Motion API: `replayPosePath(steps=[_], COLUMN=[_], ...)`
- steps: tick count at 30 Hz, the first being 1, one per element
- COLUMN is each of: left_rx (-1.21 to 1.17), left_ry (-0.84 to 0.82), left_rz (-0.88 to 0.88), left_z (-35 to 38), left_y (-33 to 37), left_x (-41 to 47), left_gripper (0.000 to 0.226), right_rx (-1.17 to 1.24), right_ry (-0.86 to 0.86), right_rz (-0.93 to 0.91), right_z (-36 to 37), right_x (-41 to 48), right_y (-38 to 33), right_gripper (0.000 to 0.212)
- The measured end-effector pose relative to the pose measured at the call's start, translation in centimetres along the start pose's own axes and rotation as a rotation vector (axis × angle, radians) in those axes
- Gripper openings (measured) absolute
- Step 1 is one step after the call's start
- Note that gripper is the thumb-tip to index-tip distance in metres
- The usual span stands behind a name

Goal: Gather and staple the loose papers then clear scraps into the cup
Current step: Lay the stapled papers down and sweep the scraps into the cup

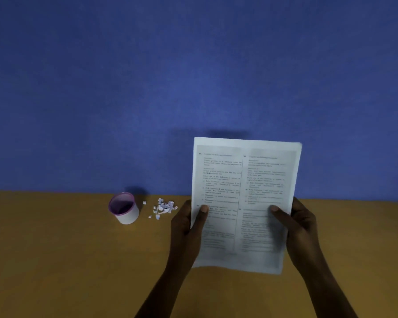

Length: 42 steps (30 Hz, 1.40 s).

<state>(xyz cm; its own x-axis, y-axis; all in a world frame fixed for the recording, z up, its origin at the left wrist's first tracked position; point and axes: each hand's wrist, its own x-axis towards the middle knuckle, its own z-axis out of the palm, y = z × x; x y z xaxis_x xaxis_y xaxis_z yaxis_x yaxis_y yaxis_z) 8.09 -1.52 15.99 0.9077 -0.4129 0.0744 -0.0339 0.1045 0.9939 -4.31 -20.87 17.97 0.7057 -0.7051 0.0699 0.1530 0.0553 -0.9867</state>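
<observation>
Printed white papers stand upright above the table, held by both hands. My left hand grips the left edge, thumb on the front of the page. My right hand grips the right edge the same way. A white cup with a purple rim and inside stands on the table to the left of the papers. Between the cup and my left hand lies a small heap of torn paper scraps. No stapler is in view.
The brown wooden table runs across the lower part of the view. A blue wall rises right behind its far edge, close behind the cup and scraps.
</observation>
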Motion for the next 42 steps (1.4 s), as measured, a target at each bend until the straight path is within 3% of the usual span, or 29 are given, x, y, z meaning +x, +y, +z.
replayPosePath(steps=[5,11,14,19,23,28,32,36,39,42], left_rx=[0.063,0.142,0.181,0.316,0.419,0.485,0.710,0.808,0.815,0.853], left_ry=[-0.014,-0.102,-0.112,-0.193,-0.305,-0.397,-0.534,-0.553,-0.467,-0.385], left_rz=[-0.086,-0.307,-0.411,-0.451,-0.472,-0.281,-0.174,-0.166,-0.045,0.055], left_z=[0.8,0.9,1.1,1.6,2.0,2.1,2.3,2.7,2.9,3.2], left_y=[-4.7,-12.8,-15.6,-19.4,-20.7,-22.0,-23.6,-24.0,-24.0,-23.6], left_x=[1.1,-0.2,-1.3,-2.0,-2.5,-3.1,-3.3,-2.8,-2.7,-2.7], left_gripper=[0.014,0.032,0.045,0.047,0.067,0.115,0.134,0.123,0.102,0.088], right_rx=[-0.072,-0.253,-0.294,-0.470,-0.576,-0.674,-0.791,-0.954,-1.094,-1.179], right_ry=[0.097,0.141,0.182,0.172,0.147,0.165,0.150,0.007,-0.064,-0.086], right_rz=[0.143,0.262,0.421,0.612,0.661,0.678,0.637,0.590,0.571,0.646], right_z=[-1.3,-4.0,-4.7,-6.2,-6.6,-6.3,-5.6,-4.8,-4.7,-4.6], right_x=[1.9,4.6,4.5,4.4,5.2,6.9,7.7,7.9,7.3,6.2], right_y=[5.2,13.4,16.4,21.0,21.9,21.8,21.5,20.9,20.5,20.5], right_gripper=[0.028,0.024,0.024,0.021,0.021,0.028,0.034,0.053,0.066,0.062])
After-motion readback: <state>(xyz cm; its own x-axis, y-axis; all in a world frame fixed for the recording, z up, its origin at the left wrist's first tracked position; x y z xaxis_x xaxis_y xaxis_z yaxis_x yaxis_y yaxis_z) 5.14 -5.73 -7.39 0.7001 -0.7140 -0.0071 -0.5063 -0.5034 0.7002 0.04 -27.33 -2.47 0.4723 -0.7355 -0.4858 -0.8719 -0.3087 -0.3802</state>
